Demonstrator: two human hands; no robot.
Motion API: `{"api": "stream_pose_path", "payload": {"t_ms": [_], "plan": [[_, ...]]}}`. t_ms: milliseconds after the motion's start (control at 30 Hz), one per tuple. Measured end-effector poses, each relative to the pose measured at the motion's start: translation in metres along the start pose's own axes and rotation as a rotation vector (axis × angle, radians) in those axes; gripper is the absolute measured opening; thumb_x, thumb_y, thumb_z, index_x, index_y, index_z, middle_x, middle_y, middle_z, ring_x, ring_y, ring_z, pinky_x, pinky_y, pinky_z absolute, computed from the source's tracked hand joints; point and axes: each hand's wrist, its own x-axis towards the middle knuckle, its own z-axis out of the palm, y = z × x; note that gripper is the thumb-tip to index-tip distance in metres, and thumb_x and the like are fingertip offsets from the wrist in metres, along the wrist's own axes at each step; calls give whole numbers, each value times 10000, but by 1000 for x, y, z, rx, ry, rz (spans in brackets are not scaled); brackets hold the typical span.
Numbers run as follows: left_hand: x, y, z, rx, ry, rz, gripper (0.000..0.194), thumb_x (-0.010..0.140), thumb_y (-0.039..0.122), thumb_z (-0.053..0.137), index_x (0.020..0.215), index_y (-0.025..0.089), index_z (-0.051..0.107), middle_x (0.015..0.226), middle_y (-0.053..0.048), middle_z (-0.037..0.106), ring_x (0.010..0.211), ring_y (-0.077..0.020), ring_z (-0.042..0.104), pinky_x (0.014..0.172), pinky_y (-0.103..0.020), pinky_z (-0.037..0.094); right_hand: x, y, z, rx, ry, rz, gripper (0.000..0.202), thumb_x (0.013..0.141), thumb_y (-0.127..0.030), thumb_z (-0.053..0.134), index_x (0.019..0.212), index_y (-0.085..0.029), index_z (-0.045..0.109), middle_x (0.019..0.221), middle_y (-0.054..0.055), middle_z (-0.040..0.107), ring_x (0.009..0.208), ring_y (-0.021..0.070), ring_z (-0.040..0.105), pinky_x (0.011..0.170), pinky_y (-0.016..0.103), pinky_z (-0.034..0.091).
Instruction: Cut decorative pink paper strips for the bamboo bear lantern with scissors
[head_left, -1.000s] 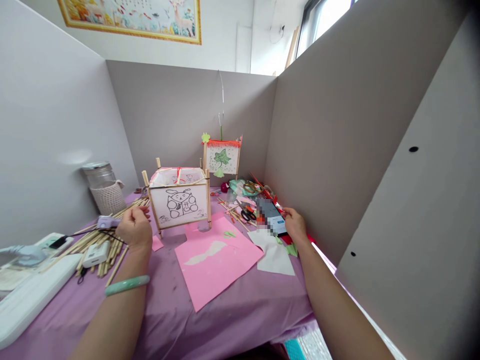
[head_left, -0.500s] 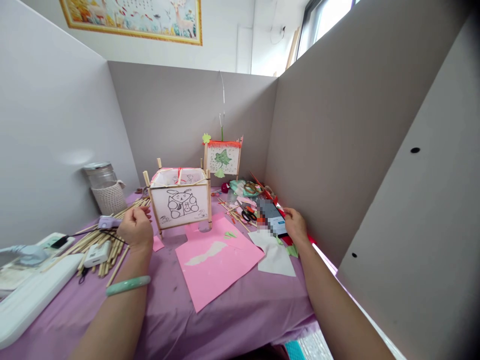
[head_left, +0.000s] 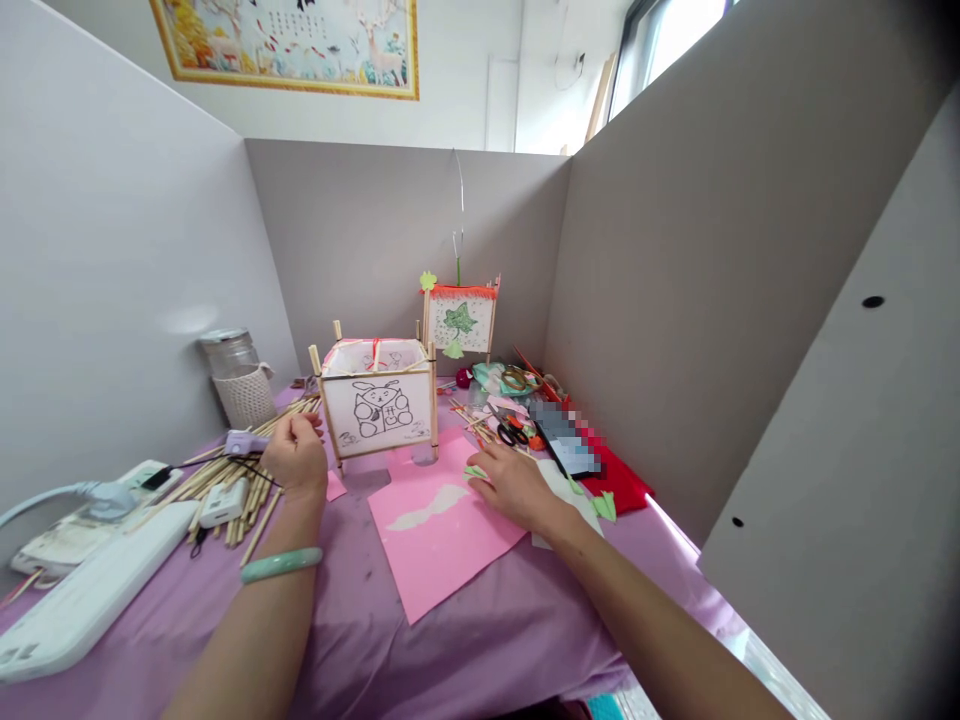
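My left hand [head_left: 297, 452] is curled closed beside the left posts of a paper lantern [head_left: 382, 415] with a stick frame and a line-drawn rabbit on its front. The inside of that hand is hidden. Over the upper right of a pink paper sheet [head_left: 427, 560], my right hand [head_left: 510, 485] is open. Its stretched fingers and thumb lie around a small green paper scrap [head_left: 474, 472], with no clear grip on it. A torn white strip [head_left: 427, 508] lies on the pink sheet, and a white paper [head_left: 559, 487] lies partly under my right wrist.
Right of centre are black-handled scissors [head_left: 513, 431], a phone [head_left: 566, 445], red cloth [head_left: 626, 485] and green scraps [head_left: 604, 505]. A second lantern [head_left: 460, 320] stands behind. On the left are wooden sticks [head_left: 244, 500], a jar [head_left: 241, 385], a power strip [head_left: 97, 520] and a white device [head_left: 97, 590].
My right hand has let go of the phone and moved left onto the pink paper, by the green scrap. The phone now lies on the right. My left hand keeps its place by the lantern.
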Motion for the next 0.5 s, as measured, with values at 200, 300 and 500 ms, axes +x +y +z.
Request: {"api": "stream_pose_path", "payload": {"t_ms": [200,300,500], "plan": [[0,0,1,-30,24,-26,305,839,267,328,807,154,610,733,-55,638,679,-187,597,663,-298,455,20,-3,20,-176,-221,146,227,855,-133,421,992,-135,603,1032,166,584,988,266,546,764,344,435],[0,0,1,-33,20,-23,308,840,268,326,814,152,610,742,-57,641,701,-188,603,662,-289,455,29,1,25,-167,-249,167,237,822,-89,442,1004,-116,590,998,177,605,913,263,588,729,341,441],[0,0,0,0,-19,-17,335,854,270,285,856,143,595,780,-73,636,728,-192,603,666,-294,456,43,6,19,-103,-206,231,241,798,-90,459,1000,-127,584,1006,152,628,924,250,598,734,310,421]]}}
